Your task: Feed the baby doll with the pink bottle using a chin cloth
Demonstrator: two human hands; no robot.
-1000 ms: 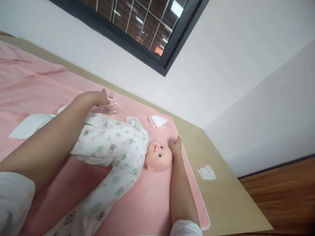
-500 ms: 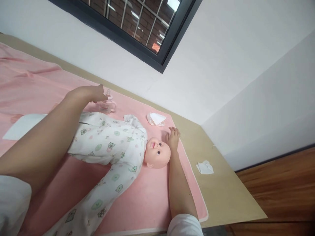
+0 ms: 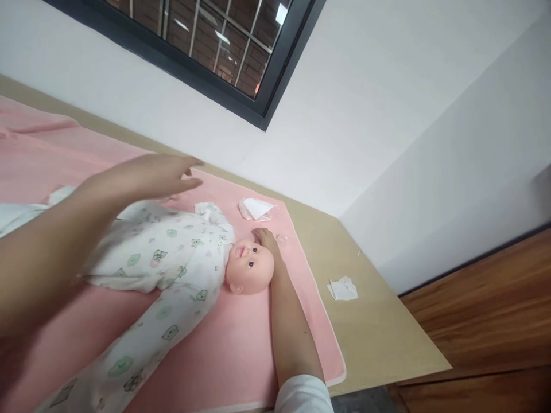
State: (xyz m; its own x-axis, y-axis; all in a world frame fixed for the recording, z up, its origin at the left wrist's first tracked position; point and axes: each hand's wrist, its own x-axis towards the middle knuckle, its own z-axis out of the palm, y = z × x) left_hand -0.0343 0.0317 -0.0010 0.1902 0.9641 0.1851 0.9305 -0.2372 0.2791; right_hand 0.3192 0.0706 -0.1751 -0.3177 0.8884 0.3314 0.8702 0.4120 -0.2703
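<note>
A baby doll (image 3: 252, 267) lies on its back on a pink blanket (image 3: 232, 344), dressed in a white top (image 3: 172, 246) with green animal prints. My left hand (image 3: 167, 175) hovers over the doll's far side, its fingers stretched out and the thumb apart, with nothing seen in it. Around the top of the doll's head curves my right forearm. My right hand (image 3: 264, 236) rests at the far side of that head, fingers loosely bent and partly hidden behind it. Beside this hand lies a small clear object (image 3: 282, 238). No bottle shows now.
A clear wrapper with a white piece (image 3: 257, 209) lies on the blanket's far part. Crumpled white tissue (image 3: 343, 288) sits on the tan tabletop (image 3: 379, 338). A white wall and dark-framed window (image 3: 262, 109) rise behind.
My left hand, earlier at a clear baby bottle, now has its fingers extended and the bottle is out of sight. My right hand has drawn in against the doll's head. The view has shifted.
</note>
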